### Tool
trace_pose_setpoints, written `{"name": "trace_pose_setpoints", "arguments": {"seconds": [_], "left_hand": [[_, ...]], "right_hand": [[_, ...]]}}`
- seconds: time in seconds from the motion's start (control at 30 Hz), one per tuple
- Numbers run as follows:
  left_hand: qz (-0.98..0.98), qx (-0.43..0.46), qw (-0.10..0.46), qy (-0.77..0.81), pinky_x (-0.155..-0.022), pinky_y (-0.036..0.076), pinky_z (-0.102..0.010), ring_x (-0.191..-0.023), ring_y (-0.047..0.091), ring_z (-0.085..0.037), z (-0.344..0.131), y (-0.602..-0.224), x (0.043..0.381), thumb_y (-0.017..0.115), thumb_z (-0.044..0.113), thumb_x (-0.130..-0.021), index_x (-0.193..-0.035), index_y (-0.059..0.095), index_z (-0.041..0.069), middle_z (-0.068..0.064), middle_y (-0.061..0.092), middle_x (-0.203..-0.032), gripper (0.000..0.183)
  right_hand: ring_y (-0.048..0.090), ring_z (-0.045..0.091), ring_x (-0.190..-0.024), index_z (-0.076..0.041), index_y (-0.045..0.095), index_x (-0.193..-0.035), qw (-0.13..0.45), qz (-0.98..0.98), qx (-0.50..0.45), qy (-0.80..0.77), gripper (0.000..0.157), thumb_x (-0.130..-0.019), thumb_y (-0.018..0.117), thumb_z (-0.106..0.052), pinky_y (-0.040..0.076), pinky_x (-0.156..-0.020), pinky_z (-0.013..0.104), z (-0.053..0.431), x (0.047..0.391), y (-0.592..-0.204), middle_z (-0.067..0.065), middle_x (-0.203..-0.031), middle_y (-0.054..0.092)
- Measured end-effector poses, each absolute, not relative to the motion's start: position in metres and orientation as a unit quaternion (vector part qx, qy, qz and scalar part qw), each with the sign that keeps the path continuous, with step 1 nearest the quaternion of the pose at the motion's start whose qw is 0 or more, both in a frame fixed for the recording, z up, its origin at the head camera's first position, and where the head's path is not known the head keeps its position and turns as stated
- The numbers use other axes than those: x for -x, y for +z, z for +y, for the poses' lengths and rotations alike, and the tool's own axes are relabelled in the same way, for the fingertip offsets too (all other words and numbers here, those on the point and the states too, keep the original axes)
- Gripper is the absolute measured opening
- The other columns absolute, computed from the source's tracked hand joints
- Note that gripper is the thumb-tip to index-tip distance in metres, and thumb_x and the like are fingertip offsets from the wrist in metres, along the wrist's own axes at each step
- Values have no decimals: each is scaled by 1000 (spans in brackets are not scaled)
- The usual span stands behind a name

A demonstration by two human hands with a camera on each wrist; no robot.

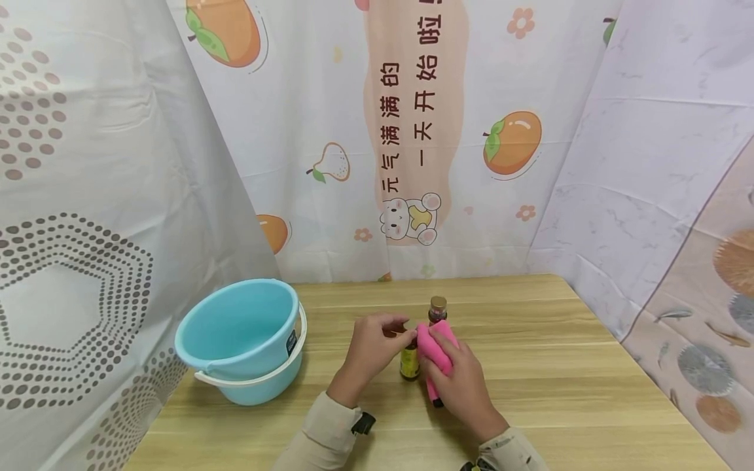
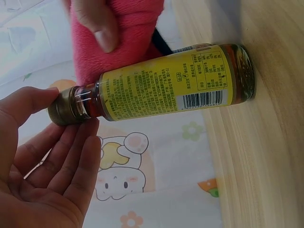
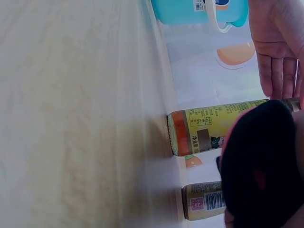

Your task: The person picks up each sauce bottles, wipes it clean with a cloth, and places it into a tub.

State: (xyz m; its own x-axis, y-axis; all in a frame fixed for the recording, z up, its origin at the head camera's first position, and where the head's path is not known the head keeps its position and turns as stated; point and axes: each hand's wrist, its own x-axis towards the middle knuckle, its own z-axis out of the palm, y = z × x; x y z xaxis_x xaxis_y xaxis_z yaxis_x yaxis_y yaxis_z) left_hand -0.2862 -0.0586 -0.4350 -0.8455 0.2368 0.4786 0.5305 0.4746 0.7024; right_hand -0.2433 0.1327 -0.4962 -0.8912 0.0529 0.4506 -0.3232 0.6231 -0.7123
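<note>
A glass bottle with a yellow label (image 2: 164, 88) and a bronze cap (image 2: 64, 107) stands upright on the table. My left hand (image 1: 371, 343) pinches the cap between the thumb and the fingers, as the left wrist view shows. In my right hand (image 1: 465, 389) is a folded pink cloth (image 1: 437, 353) with a dark underside, held against the yellow-labelled bottle's side. Just behind the cloth stands a second dark bottle with a gold cap (image 1: 438, 304). The cloth hides much of that bottle; its lower label (image 3: 204, 201) shows in the right wrist view.
On the left of the table stands a light blue bucket (image 1: 235, 327) with a white handle. The wooden table (image 1: 565, 379) reaches back to a printed curtain (image 1: 330, 222). More patterned cloth hangs along the left and right sides.
</note>
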Motion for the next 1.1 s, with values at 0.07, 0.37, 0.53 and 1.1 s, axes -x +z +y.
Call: {"name": "trace_pose_setpoints", "arguments": {"seconds": [0.07,0.37,0.53,1.1], "left_hand": [[-844,228,160,-458,-76,62,-23,-86,74,-6,-59,-435,286,81,29,-91,-111,81,13,-2,80,-101,25],[-848,234,173,-443,-73,62,-23,-84,74,-7,-59,-435,285,80,26,-92,-111,81,13,-2,80,-99,24],[-848,233,173,-444,-73,61,-22,-83,74,-8,-58,-434,284,81,26,-92,-112,81,13,-2,79,-99,24],[-852,205,208,-434,-69,59,-20,-78,71,-8,-58,-435,284,87,38,-84,-102,78,17,0,75,-91,29]], "right_hand": [[56,14,-78,-30,64,-143,212,-880,-75,418,58,-88,84,-26,50,-60,25,133,243,-497,13,-110,66],[55,15,-79,-27,63,-144,150,-905,-57,393,58,-89,83,-30,48,-62,28,134,244,-500,12,-105,66],[52,15,-75,-23,65,-142,129,-913,-56,383,56,-90,82,-30,45,-59,28,135,245,-503,9,-96,63],[53,17,-77,-20,66,-141,101,-929,-55,353,57,-87,83,-29,46,-62,31,135,244,-506,11,-98,64]]}}
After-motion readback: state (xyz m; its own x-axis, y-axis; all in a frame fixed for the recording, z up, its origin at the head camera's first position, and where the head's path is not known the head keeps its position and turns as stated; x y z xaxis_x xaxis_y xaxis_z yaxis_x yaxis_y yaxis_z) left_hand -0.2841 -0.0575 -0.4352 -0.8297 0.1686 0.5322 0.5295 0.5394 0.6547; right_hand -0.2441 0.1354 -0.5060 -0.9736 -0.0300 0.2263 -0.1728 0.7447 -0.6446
